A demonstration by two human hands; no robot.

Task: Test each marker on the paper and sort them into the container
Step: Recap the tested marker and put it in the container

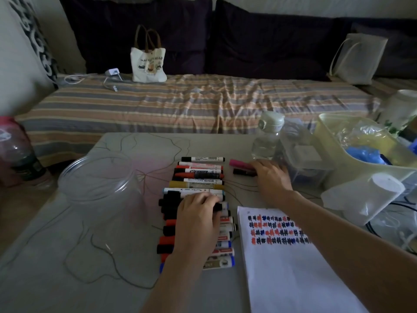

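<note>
While left fingers (208, 199) rest flat on the marker row (198, 195), right fingers (256, 168) touch (grip unclear) a pink marker (239, 163).

The row of markers (196, 208) lies between the clear container (99, 177) at left and the paper (288, 263) at right.

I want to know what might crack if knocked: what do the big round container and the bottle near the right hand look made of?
Container: probably clear, glossy plastic; the table shows through its thin wall. Bottle: clear too, likely plastic, with a pale matte cap.
</note>
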